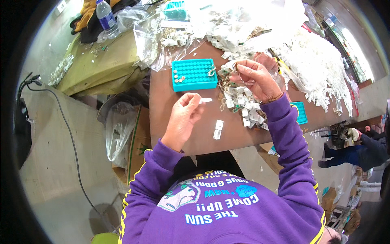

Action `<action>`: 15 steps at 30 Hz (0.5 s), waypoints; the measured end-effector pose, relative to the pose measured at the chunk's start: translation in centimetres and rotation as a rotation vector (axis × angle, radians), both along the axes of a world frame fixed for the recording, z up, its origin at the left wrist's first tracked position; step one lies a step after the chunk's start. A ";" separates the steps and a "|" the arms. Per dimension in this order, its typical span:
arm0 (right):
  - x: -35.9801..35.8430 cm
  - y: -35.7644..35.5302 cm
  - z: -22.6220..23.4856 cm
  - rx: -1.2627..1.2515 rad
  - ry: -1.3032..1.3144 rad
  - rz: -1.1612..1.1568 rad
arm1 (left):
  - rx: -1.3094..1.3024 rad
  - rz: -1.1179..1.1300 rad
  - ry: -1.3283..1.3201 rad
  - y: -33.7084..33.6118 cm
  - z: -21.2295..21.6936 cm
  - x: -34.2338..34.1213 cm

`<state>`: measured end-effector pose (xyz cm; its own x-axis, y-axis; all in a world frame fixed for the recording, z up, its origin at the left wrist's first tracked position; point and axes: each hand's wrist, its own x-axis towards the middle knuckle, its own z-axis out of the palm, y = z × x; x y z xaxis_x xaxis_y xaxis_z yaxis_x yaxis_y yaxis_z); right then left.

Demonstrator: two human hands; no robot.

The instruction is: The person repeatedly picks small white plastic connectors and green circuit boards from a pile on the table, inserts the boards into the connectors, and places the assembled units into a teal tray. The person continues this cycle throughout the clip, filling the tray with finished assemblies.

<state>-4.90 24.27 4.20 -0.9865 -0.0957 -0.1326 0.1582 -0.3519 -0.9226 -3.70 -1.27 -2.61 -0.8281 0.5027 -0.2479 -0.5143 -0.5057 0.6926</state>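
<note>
My left hand point(183, 118) is closed in a pinch on a small white plastic piece point(206, 100), held above the table just in front of a teal tray point(195, 86). The tray has rows of small hollows; several small round pieces point(181, 79) sit at its left and a ring-like item point(211, 71) at its right. Over a heap of small white pieces point(244, 106), my right hand point(258, 79) is raised with thumb and forefinger together. What it pinches is too small to make out. Two white pieces point(218, 129) lie on the brown table point(178, 138) near its front edge.
Clear plastic bags point(148, 44) and a large mound of white pieces point(321, 69) cover the far side. A second teal tray point(301, 113) is at the right. A water bottle point(107, 18) stands far left. Another person point(357, 148) is at the right.
</note>
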 end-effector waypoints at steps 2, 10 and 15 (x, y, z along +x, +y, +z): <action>1.0 -1.1 -0.6 0.008 -0.001 0.071 | 0.064 0.018 0.015 0.2 -0.3 0.9; 5.9 -6.2 -2.2 -0.099 -0.165 0.199 | 0.278 0.105 0.006 -0.1 -0.1 3.2; 6.3 -8.6 -3.1 -0.147 -0.086 0.176 | 0.090 0.114 0.032 0.1 0.1 4.2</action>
